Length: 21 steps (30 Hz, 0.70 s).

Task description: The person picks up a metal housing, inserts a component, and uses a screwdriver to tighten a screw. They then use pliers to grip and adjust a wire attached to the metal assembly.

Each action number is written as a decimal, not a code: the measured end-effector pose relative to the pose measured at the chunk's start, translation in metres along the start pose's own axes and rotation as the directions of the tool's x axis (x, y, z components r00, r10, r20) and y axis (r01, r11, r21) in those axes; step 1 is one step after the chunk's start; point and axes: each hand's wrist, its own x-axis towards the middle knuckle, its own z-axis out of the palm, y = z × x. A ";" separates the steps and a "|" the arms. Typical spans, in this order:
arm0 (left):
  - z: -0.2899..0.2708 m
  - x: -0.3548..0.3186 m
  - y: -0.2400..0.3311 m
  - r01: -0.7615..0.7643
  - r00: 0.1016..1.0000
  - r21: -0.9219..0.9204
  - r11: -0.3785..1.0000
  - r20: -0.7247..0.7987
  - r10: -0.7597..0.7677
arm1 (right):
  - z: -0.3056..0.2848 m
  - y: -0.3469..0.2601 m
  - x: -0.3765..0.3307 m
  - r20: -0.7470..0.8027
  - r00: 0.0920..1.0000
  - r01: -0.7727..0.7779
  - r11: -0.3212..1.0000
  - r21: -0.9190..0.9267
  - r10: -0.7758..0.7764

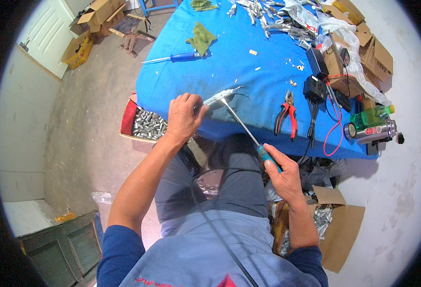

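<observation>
My left hand (184, 115) is closed on one end of a small, long white-grey part (218, 97) with short wires at its far end, and keeps it on the blue cloth near the table's front edge. In my right hand (284, 176) is a screwdriver (243, 125) with a teal handle, gripped by that handle. Its shaft slants up and left, and the tip meets the part around its middle. I cannot tell whether the tip is inside the part or only against it. Right of the screwdriver lie red-and-black pliers (287, 114), jaws pointing away.
A blue screwdriver (184, 57) and a green rag (201, 38) lie far left. Several similar parts (294, 29) are heaped at the back. Black adapters (314, 87) with cables, a green bottle (372, 115) and a steel flask (375, 131) stand right. A box of metal pieces (148, 125) sits left.
</observation>
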 end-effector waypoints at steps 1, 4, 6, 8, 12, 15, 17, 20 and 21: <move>0.000 0.000 0.000 0.002 1.000 -0.001 1.000 0.003 -0.002 | 0.000 -0.001 0.002 0.000 1.000 0.000 1.000 -0.009 0.000; -0.002 0.001 0.001 0.012 1.000 0.005 1.000 0.015 -0.012 | 0.001 -0.001 0.006 -0.001 1.000 -0.011 1.000 -0.028 0.011; -0.001 0.000 -0.001 0.012 1.000 -0.005 1.000 0.012 -0.012 | 0.000 0.000 0.008 0.008 0.999 -0.032 0.999 -0.033 0.033; 0.000 0.000 -0.002 0.008 1.000 -0.018 1.000 0.006 -0.007 | 0.000 0.000 0.009 0.017 0.998 -0.056 0.998 0.011 0.055; 0.000 0.000 -0.003 0.009 1.000 -0.030 1.000 0.008 -0.009 | -0.004 -0.006 0.010 0.026 0.998 -0.064 0.998 -0.016 0.064; 0.001 0.001 -0.003 0.015 1.000 -0.017 1.000 0.012 -0.015 | -0.005 -0.009 0.014 0.041 0.999 -0.025 0.999 -0.028 0.026; 0.002 0.001 -0.004 0.016 1.000 -0.013 1.000 0.013 -0.016 | -0.004 -0.012 0.018 0.024 0.999 0.035 0.998 -0.058 -0.034; 0.002 0.001 -0.005 0.018 1.000 -0.016 1.000 0.017 -0.017 | -0.004 -0.012 0.021 0.015 0.997 0.081 0.992 -0.101 -0.080; 0.002 0.001 -0.005 0.020 1.000 -0.016 1.000 0.017 -0.020 | -0.005 -0.011 0.021 0.014 0.996 0.090 0.989 -0.114 -0.089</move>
